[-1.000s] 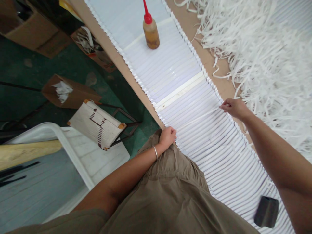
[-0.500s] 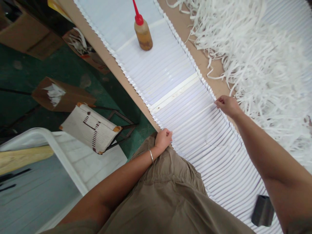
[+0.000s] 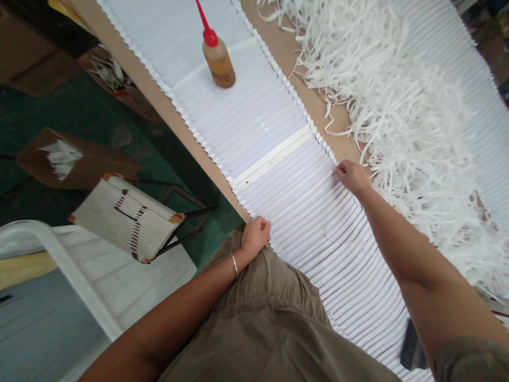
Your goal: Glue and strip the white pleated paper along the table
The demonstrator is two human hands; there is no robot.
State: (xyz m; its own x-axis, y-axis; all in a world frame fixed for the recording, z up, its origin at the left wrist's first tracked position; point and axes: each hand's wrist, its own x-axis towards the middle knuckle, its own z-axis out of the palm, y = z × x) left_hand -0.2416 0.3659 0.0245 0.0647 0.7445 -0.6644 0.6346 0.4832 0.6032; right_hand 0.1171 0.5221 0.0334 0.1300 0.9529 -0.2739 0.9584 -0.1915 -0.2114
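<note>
A long white pleated sheet [image 3: 278, 116] lies along the brown table. My left hand [image 3: 255, 233] is closed at the sheet's near edge, pinching one end of a thin white strip [image 3: 302, 199]. At the sheet's far edge my right hand [image 3: 350, 175] is closed on the strip's other end. The strip runs across the pleats between the two hands. A pale glued band [image 3: 270, 157] crosses the sheet just beyond the strip.
A glue bottle [image 3: 217, 58] with a red nozzle stands on the sheet farther along. A heap of white paper strips [image 3: 409, 127] covers the table on the right. A dark block [image 3: 411, 350] lies near my right arm. On the green floor at left are cardboard boxes [image 3: 59, 159] and a stool [image 3: 127, 217].
Both hands, still holding the strip, have shifted a little along the sheet towards the glued band. The view has swung, so everything sits further left in the picture.
</note>
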